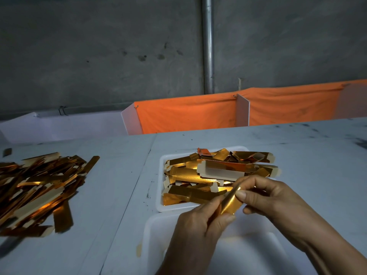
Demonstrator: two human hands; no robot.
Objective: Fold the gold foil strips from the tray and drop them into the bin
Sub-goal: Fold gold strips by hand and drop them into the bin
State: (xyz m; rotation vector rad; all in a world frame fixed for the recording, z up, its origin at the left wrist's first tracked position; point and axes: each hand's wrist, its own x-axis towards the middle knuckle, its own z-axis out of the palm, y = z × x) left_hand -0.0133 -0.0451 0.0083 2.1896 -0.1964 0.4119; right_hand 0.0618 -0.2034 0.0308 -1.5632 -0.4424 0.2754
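Both hands hold one gold foil strip (231, 203) above the near edge of the tray (161, 207). The left hand (200, 225) has its grip clamped on the strip's lower end, thumb on top. The right hand (264, 197) pinches the upper end between thumb and curled fingers. The strip is tilted, its upper end toward the right hand, and appears partly creased along its length.

The white tray sits on the grey tabletop (119, 195) and carries a heap of loose gold strips (198, 175), some turned white side up. Just in front of the tray, under the hands, lies a white bin (156, 235); the forearms cover much of its opening.

Well apart to the left, a large pile of gold strips (39, 189) lies directly on the tabletop, partly cut off by the frame edge. One small gold piece (7, 152) lies apart, behind this pile.

Behind the tabletop stand white panels (243, 111) with orange cloth (188, 116) draped across them. A metal pipe (208, 46) runs vertically up the grey concrete wall (99, 46).

No brand, label or readable writing shows on any item.
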